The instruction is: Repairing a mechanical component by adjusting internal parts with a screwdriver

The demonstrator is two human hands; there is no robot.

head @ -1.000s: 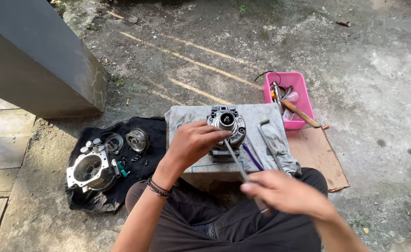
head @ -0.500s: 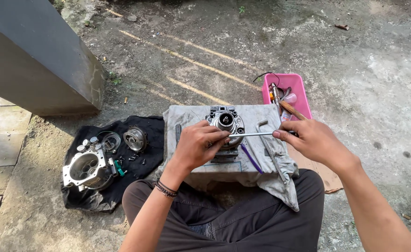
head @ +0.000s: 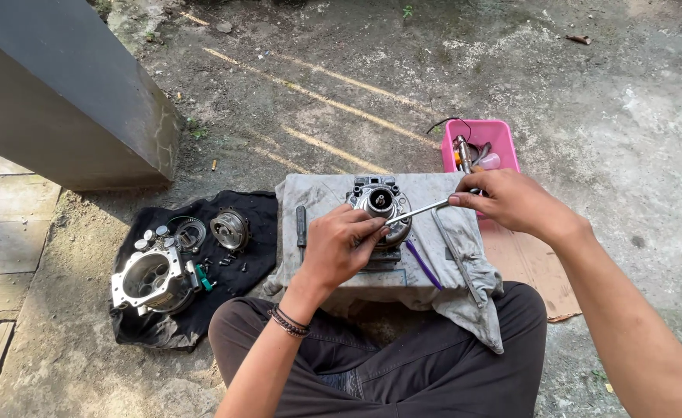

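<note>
A small metal engine part [head: 379, 200] with a round bore stands on a grey cloth [head: 442, 255] draped over a low block in front of my crossed legs. My left hand [head: 339, 246] grips the part's near side. In my right hand [head: 507, 200] is a long thin metal tool [head: 421, 210]; its tip reaches the part beside my left fingers. A purple-handled tool [head: 422, 265] and a black-handled tool [head: 301, 224] lie on the cloth.
A black cloth [head: 233, 263] at the left holds a metal housing [head: 151, 279], round parts [head: 229, 229] and small screws. A pink tray [head: 484, 143] of tools sits behind my right hand. Cardboard [head: 523, 267] lies at the right; a dark pillar [head: 62, 93] stands upper left.
My right hand rose from near my lap to the right of the part, swinging the long tool from pointing downward to lying nearly level against the part. My left hand stayed on the part.
</note>
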